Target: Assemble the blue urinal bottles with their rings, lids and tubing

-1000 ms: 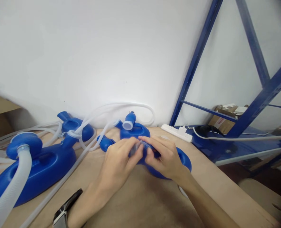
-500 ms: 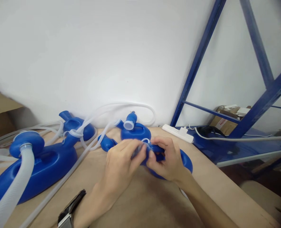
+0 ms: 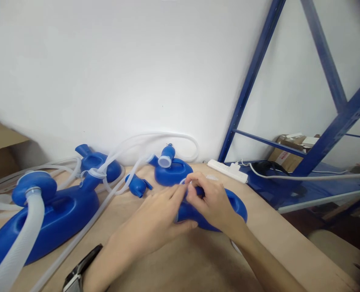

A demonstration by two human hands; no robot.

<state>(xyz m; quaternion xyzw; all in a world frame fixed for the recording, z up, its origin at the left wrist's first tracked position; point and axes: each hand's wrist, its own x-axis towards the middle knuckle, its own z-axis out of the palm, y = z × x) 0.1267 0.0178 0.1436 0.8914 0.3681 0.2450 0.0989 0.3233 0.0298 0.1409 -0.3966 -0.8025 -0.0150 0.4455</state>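
Observation:
A blue plastic vessel (image 3: pixel 234 205) lies on the wooden table (image 3: pixel 182 259) under both my hands. My left hand (image 3: pixel 155 221) rests against its near end, thumb along the blue body and fingertips pinching at a small pale ring on its top. My right hand (image 3: pixel 212 200) curls over the vessel from the right, fingertips pinched on the same small ring at the neck. What exactly the fingers pinch is too small to name. A dark watch (image 3: pixel 76 273) sits on my left wrist.
A large blue vessel with a corrugated white hose (image 3: pixel 18 243) lies at the left. More blue vessels (image 3: pixel 170 170) and clear tubing (image 3: pixel 155 138) sit by the white wall. A white power strip (image 3: pixel 227 169) and a blue shelf frame (image 3: pixel 328 134) stand at the right.
My left hand has slid lower and flatter along the vessel's near end. My right hand's fingers have drawn up to the neck. The small blue connector behind is now uncovered.

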